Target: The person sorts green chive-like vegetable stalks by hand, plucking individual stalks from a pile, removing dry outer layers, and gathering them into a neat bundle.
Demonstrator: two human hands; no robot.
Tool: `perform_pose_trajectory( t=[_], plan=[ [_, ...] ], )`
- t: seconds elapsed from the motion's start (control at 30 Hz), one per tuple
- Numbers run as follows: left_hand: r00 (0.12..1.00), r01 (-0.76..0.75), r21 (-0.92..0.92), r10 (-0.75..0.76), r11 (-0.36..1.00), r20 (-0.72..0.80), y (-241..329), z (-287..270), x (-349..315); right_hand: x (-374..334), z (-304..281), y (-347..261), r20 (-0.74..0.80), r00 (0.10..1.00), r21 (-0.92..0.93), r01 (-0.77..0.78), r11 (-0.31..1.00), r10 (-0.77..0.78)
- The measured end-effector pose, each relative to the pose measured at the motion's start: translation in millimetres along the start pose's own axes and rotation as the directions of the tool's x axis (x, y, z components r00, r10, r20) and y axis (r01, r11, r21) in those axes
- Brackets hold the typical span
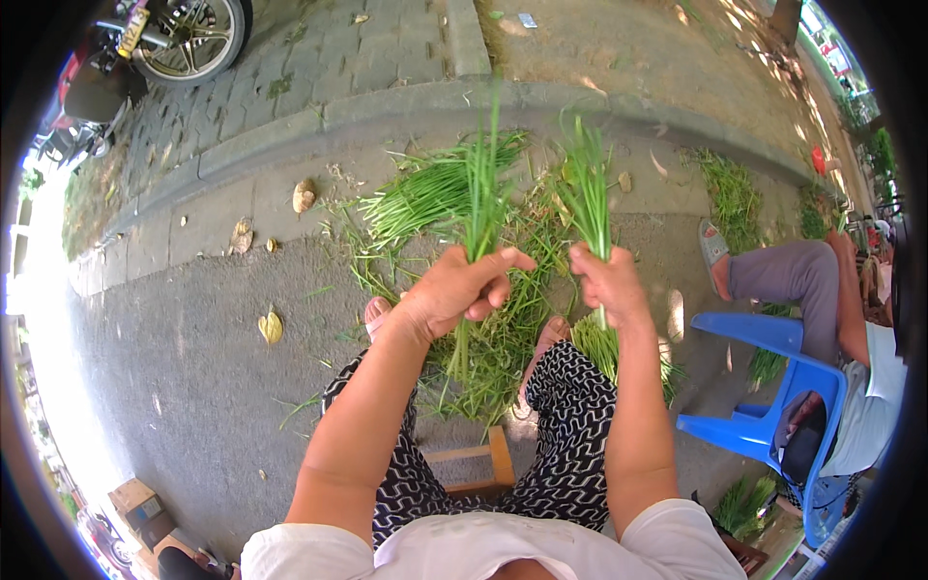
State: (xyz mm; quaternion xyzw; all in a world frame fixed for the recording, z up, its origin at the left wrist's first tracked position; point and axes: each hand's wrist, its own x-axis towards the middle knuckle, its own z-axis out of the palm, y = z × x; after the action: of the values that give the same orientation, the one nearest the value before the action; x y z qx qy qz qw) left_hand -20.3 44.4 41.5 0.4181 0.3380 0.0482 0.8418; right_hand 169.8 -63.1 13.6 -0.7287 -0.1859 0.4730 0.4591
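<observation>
My left hand (454, 288) is closed around a bunch of long green chives (480, 208), its thumb and forefinger pointing to the right. The stalks stand up out of the fist, with lower ends showing beneath it; their tips are blurred. To its right, my right hand (616, 285) grips a smaller chive bunch (592, 193), held upright with a pale end poking out below. The two bunches are apart. Beyond my left hand a neat heap of chives (416, 203) lies on the ground. Loose green trimmings (483, 372) are strewn between my feet, and another chive bundle (594, 343) rests by my right foot.
A low kerb (387, 106) runs across the far side. On the right, another person sits in a blue plastic chair (812, 387), near more greens (730, 198). A motorcycle wheel (198, 43) is at far left, cardboard boxes (140, 507) at near left. A wooden stool (498, 459) shows between my legs.
</observation>
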Motion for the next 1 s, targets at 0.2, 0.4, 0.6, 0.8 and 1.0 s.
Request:
perform_pose_trajectory(
  t=[0.2, 0.4, 0.6, 0.8, 1.0],
  plan=[
    [0.975, 0.064, 0.108, -0.085, 0.992, 0.204, -2.9, 20.1, 4.0, -6.2, 27.6, -8.1, 0.404, 0.914, 0.317, -0.107, 0.942, -0.032],
    [0.946, 0.117, 0.183, -0.166, 0.976, 0.280, -7.3, 24.0, 8.6, -13.5, 24.1, -14.7, 0.456, 0.888, 0.304, -0.092, 0.948, -0.060],
    [0.983, 0.035, 0.116, -0.055, 0.993, 0.177, -8.8, 29.6, 9.9, -6.4, 19.1, -10.1, 0.387, 0.919, 0.325, -0.055, 0.944, -0.080],
    [0.990, -0.014, -0.114, -0.001, 0.993, -0.139, -4.1, 8.2, 16.3, 0.0, 0.6, -15.7, 0.186, 0.982, 0.602, -0.094, 0.793, -0.025],
    [0.888, -0.324, -0.414, 0.122, 0.851, -0.444, -2.5, -26.3, 21.7, 6.0, -46.5, -8.5, 0.135, 0.940, 0.890, 0.024, 0.455, -0.314]
  ],
)
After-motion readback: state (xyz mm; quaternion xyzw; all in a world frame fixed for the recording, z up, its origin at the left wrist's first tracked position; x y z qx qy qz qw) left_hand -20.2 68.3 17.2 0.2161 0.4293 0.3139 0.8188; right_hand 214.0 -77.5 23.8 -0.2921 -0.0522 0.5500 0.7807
